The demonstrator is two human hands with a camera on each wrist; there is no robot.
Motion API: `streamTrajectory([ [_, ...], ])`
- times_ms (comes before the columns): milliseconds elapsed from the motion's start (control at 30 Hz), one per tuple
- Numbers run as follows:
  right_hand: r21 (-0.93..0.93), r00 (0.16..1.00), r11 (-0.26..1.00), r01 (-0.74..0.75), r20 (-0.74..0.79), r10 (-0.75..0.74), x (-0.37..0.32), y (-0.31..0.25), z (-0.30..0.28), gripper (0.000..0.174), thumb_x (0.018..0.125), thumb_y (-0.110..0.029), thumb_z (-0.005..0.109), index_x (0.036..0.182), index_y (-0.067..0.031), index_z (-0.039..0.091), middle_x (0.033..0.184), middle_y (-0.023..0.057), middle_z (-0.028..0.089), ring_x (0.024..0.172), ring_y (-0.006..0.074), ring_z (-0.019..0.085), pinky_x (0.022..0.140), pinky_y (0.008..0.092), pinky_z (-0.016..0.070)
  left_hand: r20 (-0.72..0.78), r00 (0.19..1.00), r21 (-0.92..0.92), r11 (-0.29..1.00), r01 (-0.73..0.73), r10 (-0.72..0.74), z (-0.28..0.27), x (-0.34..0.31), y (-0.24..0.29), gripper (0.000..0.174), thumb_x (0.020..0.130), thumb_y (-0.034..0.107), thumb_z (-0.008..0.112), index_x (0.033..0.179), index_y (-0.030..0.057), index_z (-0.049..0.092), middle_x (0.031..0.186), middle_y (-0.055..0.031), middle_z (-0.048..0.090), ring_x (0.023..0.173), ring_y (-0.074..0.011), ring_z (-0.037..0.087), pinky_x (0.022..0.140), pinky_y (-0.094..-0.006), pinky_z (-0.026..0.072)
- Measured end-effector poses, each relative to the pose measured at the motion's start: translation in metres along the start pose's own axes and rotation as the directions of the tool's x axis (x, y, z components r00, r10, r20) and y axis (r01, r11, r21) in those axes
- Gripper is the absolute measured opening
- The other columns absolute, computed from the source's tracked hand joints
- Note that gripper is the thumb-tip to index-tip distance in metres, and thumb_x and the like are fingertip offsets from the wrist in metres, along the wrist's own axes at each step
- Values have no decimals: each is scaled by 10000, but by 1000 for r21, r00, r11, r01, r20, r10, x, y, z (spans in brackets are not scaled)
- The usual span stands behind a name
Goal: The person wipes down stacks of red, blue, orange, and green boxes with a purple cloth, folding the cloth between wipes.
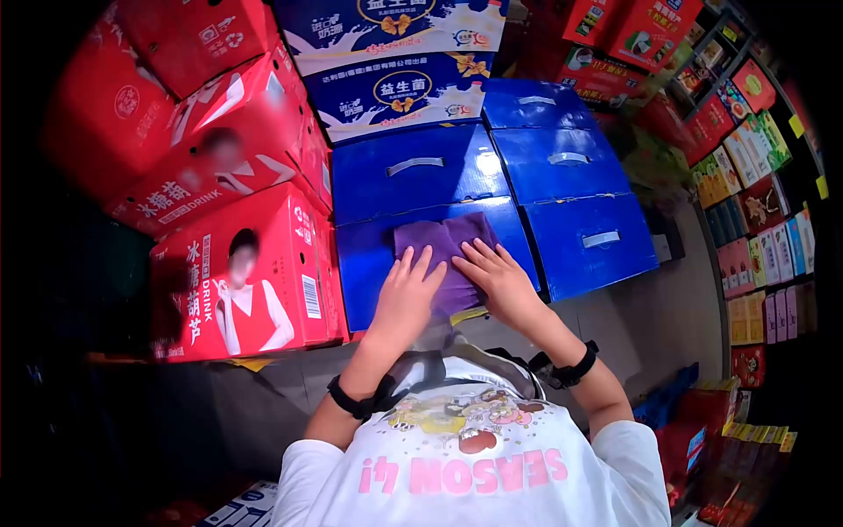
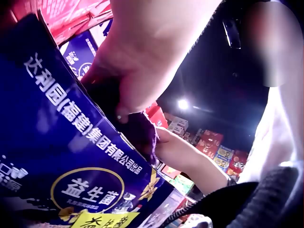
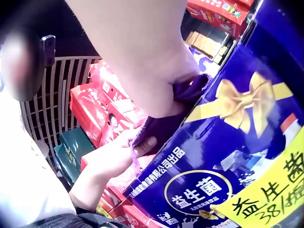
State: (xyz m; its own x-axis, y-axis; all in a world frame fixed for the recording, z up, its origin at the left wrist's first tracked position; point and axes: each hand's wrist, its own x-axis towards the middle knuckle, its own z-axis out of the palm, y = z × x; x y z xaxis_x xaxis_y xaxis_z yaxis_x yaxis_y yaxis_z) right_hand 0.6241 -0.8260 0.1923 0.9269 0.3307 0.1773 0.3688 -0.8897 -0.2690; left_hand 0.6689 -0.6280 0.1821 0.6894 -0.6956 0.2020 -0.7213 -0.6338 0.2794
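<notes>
A purple cloth [image 1: 452,281] lies over the near edge of a glossy blue carton [image 1: 364,268] in the head view. My left hand [image 1: 408,290] rests on the cloth's left part, fingers extended. On its right part my right hand [image 1: 505,279] presses with fingers spread. The left wrist view shows the cloth [image 2: 145,133] under the hand along the carton's top edge. In the right wrist view, the cloth [image 3: 164,130] is bunched beside my right thumb and hangs a little over that edge.
Red drink cartons [image 1: 250,272] are stacked at the left. More blue cartons with white handles [image 1: 601,239] adjoin at the right, and printed blue-and-white cartons [image 1: 399,92] stand behind. A yellow price sign [image 3: 268,197] is on the carton's front. Stocked shelves [image 1: 764,237] line the far right.
</notes>
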Motion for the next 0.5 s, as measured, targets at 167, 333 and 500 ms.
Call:
streamTrajectory([
  [167,211,999,977,-38,36,31,-30,17,-15,542,717,44,576,1243,-58,493,1356,123,437,1293,301,358,1036,425,332,55,997,-79,995,55,-51,-15,0,-5,663,642,-151,485,1247,117,527,1374,-125,412,1280,-310,370,1028,-474,317],
  [333,257,994,963,84,41,-98,-20,24,-27,590,648,-116,750,1200,-79,547,1316,119,480,1238,331,408,1008,423,367,-54,993,-15,994,106,-107,-23,-9,-25,579,697,-105,469,1248,67,508,1328,-185,443,1210,-355,438,979,-452,364],
  [500,287,978,936,202,-5,-210,-2,32,-31,231,663,-60,702,891,-43,673,1164,101,584,1094,302,509,907,386,449,-72,985,-270,954,132,-157,-30,-15,-17,435,792,4,514,1224,46,522,1286,-195,472,1165,-345,468,973,-415,374],
])
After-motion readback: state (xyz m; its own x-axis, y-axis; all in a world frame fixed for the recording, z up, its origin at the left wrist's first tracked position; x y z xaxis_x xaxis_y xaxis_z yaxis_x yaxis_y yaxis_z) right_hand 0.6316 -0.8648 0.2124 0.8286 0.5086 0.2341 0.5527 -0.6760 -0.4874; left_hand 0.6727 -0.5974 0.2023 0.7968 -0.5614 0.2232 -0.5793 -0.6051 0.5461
